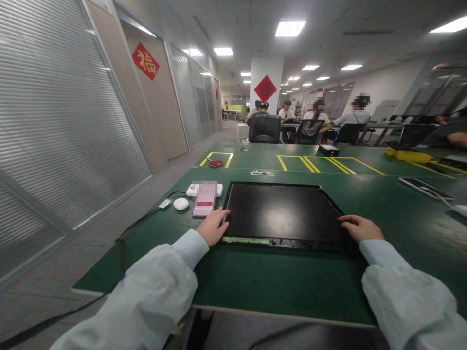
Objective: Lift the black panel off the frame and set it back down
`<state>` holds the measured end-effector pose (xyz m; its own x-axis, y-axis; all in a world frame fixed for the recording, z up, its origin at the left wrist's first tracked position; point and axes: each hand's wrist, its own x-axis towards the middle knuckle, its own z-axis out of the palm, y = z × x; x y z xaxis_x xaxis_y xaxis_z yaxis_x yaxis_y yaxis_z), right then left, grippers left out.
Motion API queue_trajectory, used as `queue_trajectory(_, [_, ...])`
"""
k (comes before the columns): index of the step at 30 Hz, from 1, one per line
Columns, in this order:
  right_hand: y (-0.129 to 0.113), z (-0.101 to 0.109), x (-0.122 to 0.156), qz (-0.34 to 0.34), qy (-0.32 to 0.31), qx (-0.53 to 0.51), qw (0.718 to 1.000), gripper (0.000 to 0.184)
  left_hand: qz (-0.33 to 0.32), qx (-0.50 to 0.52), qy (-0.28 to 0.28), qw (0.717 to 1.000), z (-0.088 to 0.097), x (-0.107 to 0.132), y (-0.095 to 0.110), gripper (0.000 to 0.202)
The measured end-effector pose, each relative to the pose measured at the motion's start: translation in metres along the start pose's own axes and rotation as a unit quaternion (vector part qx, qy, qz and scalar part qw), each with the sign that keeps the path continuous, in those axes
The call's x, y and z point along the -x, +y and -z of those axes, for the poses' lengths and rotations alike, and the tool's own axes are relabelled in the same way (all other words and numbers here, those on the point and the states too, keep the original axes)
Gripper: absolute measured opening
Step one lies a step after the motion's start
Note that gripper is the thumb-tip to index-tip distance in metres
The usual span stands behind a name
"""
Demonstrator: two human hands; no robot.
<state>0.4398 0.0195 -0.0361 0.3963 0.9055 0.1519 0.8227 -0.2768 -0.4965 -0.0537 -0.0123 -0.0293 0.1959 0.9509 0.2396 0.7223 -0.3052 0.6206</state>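
A black flat display panel (280,209) lies on the green table, screen side up. A thin green circuit-board strip (246,240) runs along the left part of its near edge. My left hand (213,227) grips the panel's left edge, thumb and fingers closed about the frame. On the opposite side, my right hand (362,228) pinches the right edge between thumb and fingers. The undersides of both grips are hidden. Just beyond my left hand is a pink phone (203,206), leaning on or lying against a white power strip (219,189).
A white rounded case (181,204) sits left of the phone. Red-handled scissors (216,164), small metal pieces (261,173) and a black box (328,150) lie farther back. A white-edged device (425,188) is at right. A black cable (142,218) crosses the table's left edge. Several people sit beyond.
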Motion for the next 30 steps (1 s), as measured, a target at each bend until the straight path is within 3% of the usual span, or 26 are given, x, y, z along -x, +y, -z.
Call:
queue_trajectory(9, [-0.004, 0.002, 0.001, -0.012, -0.005, 0.001, 1.0, 0.024, 0.001, 0.033, 0.01, 0.999, 0.005, -0.001, -0.001, 0.043])
queue_trajectory(14, [-0.004, 0.002, 0.001, -0.02, -0.014, 0.001, 1.0, 0.025, 0.028, 0.145, 0.024, 0.989, 0.003, 0.001, 0.001, 0.046])
queue_trajectory(22, [0.006, -0.002, -0.004, -0.022, -0.001, 0.005, 1.0, 0.031, 0.098, 0.402, 0.068, 0.908, 0.002, -0.002, 0.007, 0.04])
queue_trajectory(27, [0.005, -0.001, -0.004, -0.01, 0.011, 0.002, 1.0, 0.03, 0.171, 0.46, 0.129, 0.861, 0.002, -0.001, 0.014, 0.04])
queue_trajectory(30, [0.004, -0.001, -0.002, -0.003, 0.021, -0.005, 1.0, 0.027, 0.206, 0.485, 0.13, 0.84, 0.002, -0.001, 0.018, 0.038])
